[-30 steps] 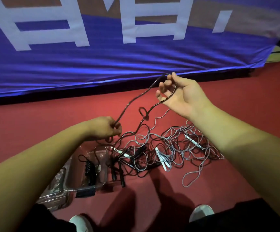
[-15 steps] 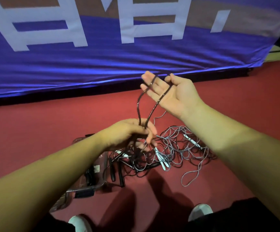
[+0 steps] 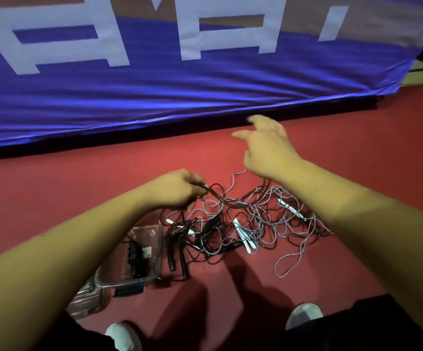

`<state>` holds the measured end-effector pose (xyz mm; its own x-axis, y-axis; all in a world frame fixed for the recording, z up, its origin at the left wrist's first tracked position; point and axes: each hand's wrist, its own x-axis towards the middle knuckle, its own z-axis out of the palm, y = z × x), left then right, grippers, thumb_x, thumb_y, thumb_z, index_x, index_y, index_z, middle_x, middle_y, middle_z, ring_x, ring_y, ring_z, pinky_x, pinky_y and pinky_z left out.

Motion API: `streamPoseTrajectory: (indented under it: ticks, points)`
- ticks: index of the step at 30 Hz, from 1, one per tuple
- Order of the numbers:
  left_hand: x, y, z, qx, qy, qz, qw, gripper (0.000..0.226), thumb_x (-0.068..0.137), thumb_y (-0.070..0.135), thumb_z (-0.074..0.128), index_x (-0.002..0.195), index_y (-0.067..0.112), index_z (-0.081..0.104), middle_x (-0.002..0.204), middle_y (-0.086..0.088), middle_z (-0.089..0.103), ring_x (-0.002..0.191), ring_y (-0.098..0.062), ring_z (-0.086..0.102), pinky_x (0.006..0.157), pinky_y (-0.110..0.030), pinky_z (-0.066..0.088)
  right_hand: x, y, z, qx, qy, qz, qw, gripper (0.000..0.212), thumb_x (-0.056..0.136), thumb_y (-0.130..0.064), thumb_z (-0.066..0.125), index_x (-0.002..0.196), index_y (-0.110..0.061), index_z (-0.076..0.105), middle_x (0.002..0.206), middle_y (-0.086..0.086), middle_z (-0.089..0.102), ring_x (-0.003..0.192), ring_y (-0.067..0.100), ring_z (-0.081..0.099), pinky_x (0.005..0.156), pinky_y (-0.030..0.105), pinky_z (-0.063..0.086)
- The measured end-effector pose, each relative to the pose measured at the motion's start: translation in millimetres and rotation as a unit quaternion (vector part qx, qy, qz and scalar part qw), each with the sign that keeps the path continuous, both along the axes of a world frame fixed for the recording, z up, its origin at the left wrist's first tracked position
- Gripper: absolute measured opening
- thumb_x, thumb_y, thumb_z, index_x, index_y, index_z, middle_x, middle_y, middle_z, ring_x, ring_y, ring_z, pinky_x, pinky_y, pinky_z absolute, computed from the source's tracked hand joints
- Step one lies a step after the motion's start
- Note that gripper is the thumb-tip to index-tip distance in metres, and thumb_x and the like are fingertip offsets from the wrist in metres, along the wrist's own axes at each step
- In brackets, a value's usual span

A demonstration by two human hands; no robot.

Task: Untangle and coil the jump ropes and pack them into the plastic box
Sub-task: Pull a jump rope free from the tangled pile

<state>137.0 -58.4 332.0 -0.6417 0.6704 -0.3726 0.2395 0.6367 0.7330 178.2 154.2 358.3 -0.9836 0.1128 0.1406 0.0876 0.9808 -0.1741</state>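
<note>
– Hands first: how do they stand?
– Apart. The left hand [image 3: 177,190] has its fingers curled round a dark rope [image 3: 220,198], low over the pile. The right hand [image 3: 268,148] hangs higher and farther out, blurred, fingers loose, holding nothing I can see.
– And the jump ropes [image 3: 256,224]?
– One grey and black tangle on the red floor [image 3: 53,193]. The plastic box [image 3: 157,249] sits just left of it, partly under the left forearm, with a bundled black rope [image 3: 134,254] inside.
</note>
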Motion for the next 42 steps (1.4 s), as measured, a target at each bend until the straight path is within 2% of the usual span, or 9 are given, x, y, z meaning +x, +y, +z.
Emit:
streamPoseTrajectory:
  ticks: [4, 8, 11, 16, 25, 29, 34, 37, 42]
  points:
    - [0.7, 0.2, 9.0, 0.033, -0.02, 0.016, 0.999, 0.02, 0.095, 0.004, 0.05, 0.08, 0.007, 0.062, 0.045, -0.004, 0.052, 0.038, -0.015, 0.034, 0.042, -0.022, 0.024, 10.0, -41.7, 11.8, -0.271, -0.166, 0.163, 0.934, 0.038, 0.094, -0.025, 0.056, 0.132, -0.019, 0.057, 0.135, 0.003, 0.059, 0.124, 0.015, 0.054, 0.109, 0.03, 0.036]
    - [-3.0, -5.6, 11.3, 0.079, -0.035, 0.05, 0.995, 0.02, 0.095, 0.004, 0.05, 0.08, 0.009, 0.063, 0.049, -0.006, 0.053, 0.038, -0.013, 0.034, 0.04, -0.021, 0.024, 21.0, -47.7, -9.1, -0.354, -0.259, 0.144, 0.887, 0.024, 0.096, -0.025, 0.058, 0.094, -0.001, 0.063, 0.078, 0.008, 0.071, 0.066, 0.011, 0.064, 0.059, 0.018, 0.047]
    - [-5.7, -8.6, 12.5, 0.116, -0.03, 0.075, 0.99, 0.012, 0.095, 0.009, 0.057, 0.084, 0.009, 0.061, 0.06, -0.008, 0.063, 0.04, -0.011, 0.039, 0.039, -0.018, 0.028, 20.6, -50.8, -13.6, -0.549, -0.254, 0.072, 0.793, 0.019, 0.098, -0.006, 0.05, 0.08, -0.003, 0.054, 0.062, 0.01, 0.056, 0.069, 0.026, 0.066, 0.065, 0.034, 0.058]
    - [-12.5, -22.1, 13.6, 0.072, -0.025, 0.028, 0.997, 0.033, 0.097, 0.037, 0.057, 0.087, 0.006, 0.06, 0.082, -0.011, 0.074, 0.04, -0.009, 0.038, 0.04, -0.018, 0.031, 4.3, -26.8, 3.9, -0.512, -0.089, -0.03, 0.854, 0.023, 0.097, -0.009, 0.049, 0.076, -0.013, 0.056, 0.058, 0.002, 0.043, 0.033, 0.005, 0.03, 0.038, 0.012, 0.022]
    - [-22.5, -45.3, 3.5, 0.086, -0.075, 0.015, 0.993, 0.033, 0.1, 0.026, 0.05, 0.074, 0.007, 0.051, 0.052, 0.0, 0.044, 0.054, -0.017, 0.049, 0.058, -0.02, 0.043, 5.0, 47.1, -12.7, -0.333, -0.003, -0.166, 0.928, 0.029, 0.093, -0.008, 0.053, 0.065, -0.016, 0.055, 0.059, 0.006, 0.054, 0.045, 0.017, 0.042, 0.046, 0.02, 0.031]
    - [-23.8, -35.0, -6.2, 0.081, -0.026, 0.0, 0.996, 0.027, 0.085, 0.034, 0.073, 0.095, 0.01, 0.065, 0.084, -0.003, 0.069, 0.085, -0.016, 0.06, 0.086, -0.035, 0.043, 12.1, 20.6, 7.1, -0.494, -0.07, -0.024, 0.866, 0.018, 0.096, -0.004, 0.049, 0.081, -0.006, 0.058, 0.06, 0.007, 0.052, 0.036, 0.01, 0.032, 0.04, 0.017, 0.022]
    - [-6.9, -3.3, -2.3, 0.204, -0.006, 0.001, 0.979, 0.099, 0.066, 0.043, 0.083, 0.149, 0.023, 0.034, 0.152, 0.01, 0.039, 0.139, 0.0, 0.035, 0.114, -0.026, 0.03, 6.5, -14.3, 27.0, -0.54, -0.144, 0.06, 0.827, 0.018, 0.096, -0.004, 0.048, 0.083, -0.01, 0.059, 0.055, 0.003, 0.038, 0.037, 0.007, 0.026, 0.041, 0.016, 0.018]
    - [3.2, 12.7, 1.7, 0.312, -0.131, -0.011, 0.941, 0.055, 0.073, 0.019, 0.079, 0.123, 0.012, 0.056, 0.111, 0.002, 0.07, 0.118, -0.02, 0.059, 0.105, -0.032, 0.043, 8.1, -19.7, 26.2, -0.532, -0.134, 0.08, 0.832, 0.018, 0.095, -0.005, 0.051, 0.082, -0.007, 0.062, 0.056, 0.003, 0.044, 0.037, 0.008, 0.032, 0.042, 0.018, 0.021]
    - [5.0, 9.5, 5.2, 0.245, -0.138, 0.029, 0.959, 0.005, 0.093, 0.0, 0.057, 0.09, 0.003, 0.058, 0.053, -0.007, 0.041, 0.05, -0.018, 0.058, 0.054, -0.022, 0.045, 5.9, -1.9, 29.7, -0.471, -0.051, -0.017, 0.881, 0.027, 0.096, -0.007, 0.05, 0.073, -0.012, 0.063, 0.056, 0.002, 0.043, 0.037, 0.006, 0.029, 0.042, 0.017, 0.022]
